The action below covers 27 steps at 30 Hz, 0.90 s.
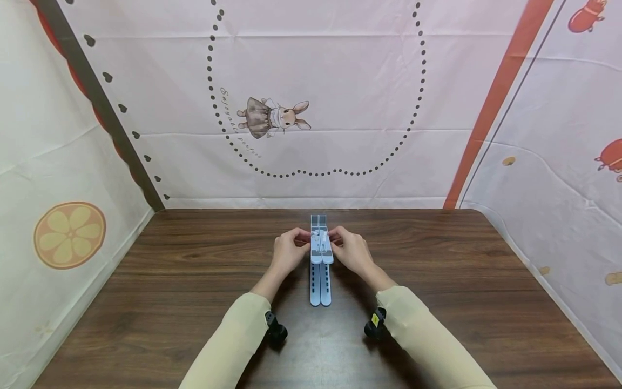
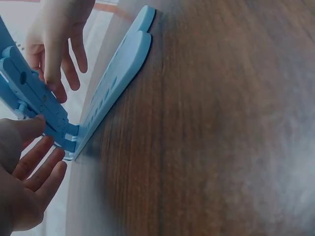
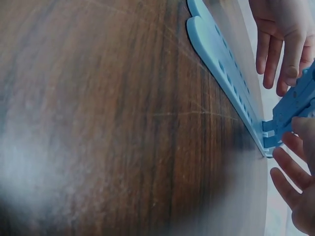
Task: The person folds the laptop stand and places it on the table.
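Note:
A light blue folding laptop stand stands partly unfolded on the table, its two slotted base bars side by side and pointing toward me. Its upper part rises at a slant from the hinge at the far end, as the left wrist view shows the stand from the side. From the left, my left hand pinches the raised part between thumb and fingers. My right hand grips the same part from the right. In the right wrist view, the thumb of the right hand lies on the raised part; some fingertips are hidden behind it.
The dark wood-grain table stretches to both sides and in front of the stand. A printed cloth hangs behind the table and along its left and right sides. Each sleeve carries a small black wrist camera.

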{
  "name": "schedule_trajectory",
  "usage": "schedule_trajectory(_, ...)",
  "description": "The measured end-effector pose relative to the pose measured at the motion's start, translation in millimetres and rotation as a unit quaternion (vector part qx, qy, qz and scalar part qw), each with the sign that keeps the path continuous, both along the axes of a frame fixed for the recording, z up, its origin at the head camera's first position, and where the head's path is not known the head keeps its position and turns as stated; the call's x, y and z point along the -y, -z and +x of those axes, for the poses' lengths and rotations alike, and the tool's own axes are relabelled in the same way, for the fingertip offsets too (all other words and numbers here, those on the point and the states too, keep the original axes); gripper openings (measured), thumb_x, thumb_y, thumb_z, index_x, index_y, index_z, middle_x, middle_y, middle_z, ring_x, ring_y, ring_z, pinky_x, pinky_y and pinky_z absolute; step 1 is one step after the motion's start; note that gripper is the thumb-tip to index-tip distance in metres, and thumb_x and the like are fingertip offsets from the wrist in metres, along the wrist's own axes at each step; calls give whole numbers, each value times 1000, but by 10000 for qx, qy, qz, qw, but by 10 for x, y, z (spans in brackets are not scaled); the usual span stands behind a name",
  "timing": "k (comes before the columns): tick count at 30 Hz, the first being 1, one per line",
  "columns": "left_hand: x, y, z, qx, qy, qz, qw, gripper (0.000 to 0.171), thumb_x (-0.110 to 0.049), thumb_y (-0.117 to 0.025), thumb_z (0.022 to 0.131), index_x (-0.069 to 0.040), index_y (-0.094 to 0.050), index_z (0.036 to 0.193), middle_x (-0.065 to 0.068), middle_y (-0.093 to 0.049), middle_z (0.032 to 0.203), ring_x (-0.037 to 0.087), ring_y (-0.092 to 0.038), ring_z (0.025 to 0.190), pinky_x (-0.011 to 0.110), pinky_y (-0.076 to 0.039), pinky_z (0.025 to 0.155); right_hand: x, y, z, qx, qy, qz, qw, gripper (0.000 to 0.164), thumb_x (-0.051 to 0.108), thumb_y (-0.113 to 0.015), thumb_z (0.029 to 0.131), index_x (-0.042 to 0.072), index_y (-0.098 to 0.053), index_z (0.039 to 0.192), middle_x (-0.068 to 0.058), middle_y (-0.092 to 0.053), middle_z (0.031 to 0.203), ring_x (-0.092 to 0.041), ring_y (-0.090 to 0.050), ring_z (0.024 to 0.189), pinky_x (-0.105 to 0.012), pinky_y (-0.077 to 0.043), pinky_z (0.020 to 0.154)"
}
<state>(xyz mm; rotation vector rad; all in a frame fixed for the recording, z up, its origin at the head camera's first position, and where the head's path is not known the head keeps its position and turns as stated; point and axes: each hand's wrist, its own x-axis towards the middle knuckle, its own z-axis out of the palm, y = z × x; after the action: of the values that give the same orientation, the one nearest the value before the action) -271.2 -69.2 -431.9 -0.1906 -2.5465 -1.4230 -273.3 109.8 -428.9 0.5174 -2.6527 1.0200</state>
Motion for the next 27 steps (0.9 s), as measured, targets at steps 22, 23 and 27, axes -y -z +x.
schedule_trajectory(22, 67, 39, 59, 230, 559, -643, 9961, 26, -3, -69, 77, -10, -66, 102, 2, -69, 94, 15, -65, 84, 28, -54, 74, -108, 48, 75, 281, -660, 450, 9964, 28, 9, -66, 82, 10, -59, 109, -9, -68, 104, -22, -66, 90, -37, -53, 75)
schedule_trajectory(23, 71, 38, 60, 218, 590, -673, 9958, 27, -3, -69, 76, -10, -66, 102, 3, -69, 95, 15, -65, 84, 28, -54, 74, -112, 49, 74, 285, -682, 459, 9962, 28, 10, -66, 82, 10, -59, 109, -9, -68, 104, -22, -66, 90, -37, -53, 76)
schedule_trajectory(27, 92, 29, 65, 206, 694, -817, 9940, 28, -4, -70, 76, -11, -66, 103, 3, -69, 96, 15, -66, 84, 29, -53, 74, -122, 53, 74, 290, -731, 522, 9955, 30, 12, -67, 81, 12, -59, 110, -8, -68, 102, -20, -66, 89, -37, -53, 76)
